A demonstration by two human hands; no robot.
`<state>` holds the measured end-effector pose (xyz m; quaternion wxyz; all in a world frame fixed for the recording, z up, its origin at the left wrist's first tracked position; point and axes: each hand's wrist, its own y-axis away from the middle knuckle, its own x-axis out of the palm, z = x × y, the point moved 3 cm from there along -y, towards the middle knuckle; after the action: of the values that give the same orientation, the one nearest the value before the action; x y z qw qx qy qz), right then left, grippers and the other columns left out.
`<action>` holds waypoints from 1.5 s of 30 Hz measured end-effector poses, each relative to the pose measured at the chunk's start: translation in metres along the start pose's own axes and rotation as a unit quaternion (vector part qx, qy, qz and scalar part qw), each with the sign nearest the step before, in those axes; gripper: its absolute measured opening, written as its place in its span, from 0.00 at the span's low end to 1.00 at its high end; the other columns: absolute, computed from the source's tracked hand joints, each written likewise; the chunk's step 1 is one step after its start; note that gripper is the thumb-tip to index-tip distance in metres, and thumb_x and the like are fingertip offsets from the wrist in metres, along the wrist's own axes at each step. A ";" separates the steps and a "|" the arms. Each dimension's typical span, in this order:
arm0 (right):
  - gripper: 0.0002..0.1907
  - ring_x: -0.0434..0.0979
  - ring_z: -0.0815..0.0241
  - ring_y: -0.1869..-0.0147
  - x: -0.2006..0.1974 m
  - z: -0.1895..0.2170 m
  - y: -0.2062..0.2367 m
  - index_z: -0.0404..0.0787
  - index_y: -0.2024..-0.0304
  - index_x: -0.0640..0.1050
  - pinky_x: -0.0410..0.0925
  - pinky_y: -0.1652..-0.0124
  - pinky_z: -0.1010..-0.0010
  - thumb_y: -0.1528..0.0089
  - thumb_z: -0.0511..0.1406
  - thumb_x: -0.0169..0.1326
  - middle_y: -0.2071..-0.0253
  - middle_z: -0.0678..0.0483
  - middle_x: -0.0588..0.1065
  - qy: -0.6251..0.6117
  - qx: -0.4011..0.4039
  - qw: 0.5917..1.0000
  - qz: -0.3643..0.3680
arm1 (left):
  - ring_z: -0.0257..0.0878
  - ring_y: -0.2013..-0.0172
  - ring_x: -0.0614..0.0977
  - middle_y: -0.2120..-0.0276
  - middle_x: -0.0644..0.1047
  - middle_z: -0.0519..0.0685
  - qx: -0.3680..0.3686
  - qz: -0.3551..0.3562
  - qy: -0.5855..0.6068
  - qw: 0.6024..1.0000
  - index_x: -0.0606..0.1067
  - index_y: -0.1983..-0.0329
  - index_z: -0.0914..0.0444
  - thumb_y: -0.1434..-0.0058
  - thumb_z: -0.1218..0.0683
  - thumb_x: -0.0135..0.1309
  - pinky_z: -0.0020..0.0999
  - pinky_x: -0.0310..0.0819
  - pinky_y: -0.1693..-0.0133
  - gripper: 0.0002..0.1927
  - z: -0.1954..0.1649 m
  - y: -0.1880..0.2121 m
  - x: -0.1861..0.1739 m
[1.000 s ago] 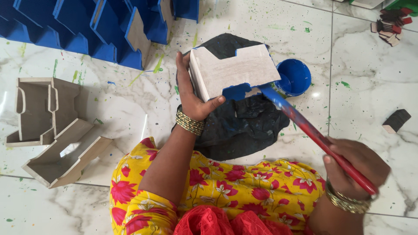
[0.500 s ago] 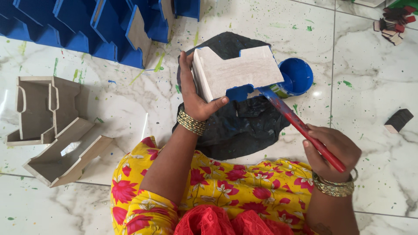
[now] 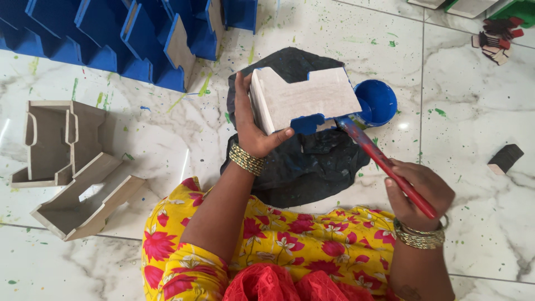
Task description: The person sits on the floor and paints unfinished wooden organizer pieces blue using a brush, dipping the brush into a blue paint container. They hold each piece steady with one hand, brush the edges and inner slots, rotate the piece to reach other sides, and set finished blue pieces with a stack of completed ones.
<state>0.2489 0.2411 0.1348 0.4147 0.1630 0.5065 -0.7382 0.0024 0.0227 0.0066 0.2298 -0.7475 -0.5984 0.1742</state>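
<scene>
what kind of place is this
Likely a home or small workshop floor used for painting wooden pieces. The left hand holds a part-painted piece, the right hand a brush, by a blue paint bowl; painted pieces and bare ones lie on paint-flecked marble tiles.

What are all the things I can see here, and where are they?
held piece: one, pale wood with a blue lower edge, centre
brush: one, red handle, tip at the piece's lower edge
bowl: one, blue, right of the piece
cloth: one, dark, on the floor under the piece
painted pieces: several, blue, top left
bare pieces: about three, pale, left
block: one, dark, right
left hand: grips the piece
right hand: holds the brush
</scene>
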 end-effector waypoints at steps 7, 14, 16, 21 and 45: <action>0.11 0.85 0.53 0.59 -0.010 0.003 0.000 0.32 0.57 0.79 0.76 0.57 0.73 0.42 0.25 0.63 0.59 0.42 0.81 -0.007 0.026 0.999 0.021 | 0.54 0.31 0.69 0.30 0.63 0.63 -0.005 -0.007 -0.013 1.000 0.41 0.18 0.65 0.55 0.30 0.68 0.48 0.61 0.29 0.74 0.002 0.000 -0.001; 0.10 0.85 0.56 0.57 -0.035 0.007 0.010 0.32 0.56 0.79 0.76 0.56 0.77 0.39 0.26 0.63 0.58 0.43 0.80 -0.033 0.046 0.998 0.008 | 0.54 0.31 0.68 0.30 0.63 0.62 -0.002 -0.011 -0.015 1.000 0.40 0.18 0.65 0.55 0.30 0.68 0.48 0.59 0.28 0.74 0.000 -0.001 -0.001; 0.09 0.85 0.55 0.56 -0.030 0.006 0.009 0.32 0.56 0.79 0.76 0.55 0.76 0.39 0.26 0.63 0.57 0.43 0.81 -0.020 0.042 0.999 0.000 | 0.54 0.30 0.68 0.30 0.63 0.63 -0.004 -0.008 -0.005 1.000 0.40 0.18 0.66 0.54 0.30 0.68 0.47 0.59 0.28 0.73 -0.001 -0.001 0.000; 0.10 0.85 0.53 0.56 -0.003 0.001 0.002 0.33 0.56 0.79 0.75 0.56 0.73 0.39 0.25 0.64 0.58 0.41 0.81 0.015 0.017 1.000 -0.004 | 0.54 0.30 0.69 0.30 0.64 0.63 -0.013 -0.003 -0.020 1.000 0.43 0.18 0.66 0.56 0.30 0.68 0.47 0.60 0.28 0.73 -0.003 0.002 0.001; 0.07 0.85 0.52 0.53 -0.007 -0.001 0.002 0.33 0.56 0.79 0.76 0.52 0.72 0.36 0.27 0.64 0.57 0.42 0.81 0.031 0.018 0.999 0.011 | 0.55 0.30 0.69 0.30 0.63 0.66 -0.012 -0.010 -0.019 1.000 0.42 0.18 0.66 0.55 0.31 0.70 0.47 0.60 0.28 0.73 -0.007 -0.001 0.001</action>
<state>0.2548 0.2452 0.1379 0.4041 0.1993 0.5041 -0.7368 0.0056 0.0233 0.0125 0.2109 -0.7410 -0.6119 0.1791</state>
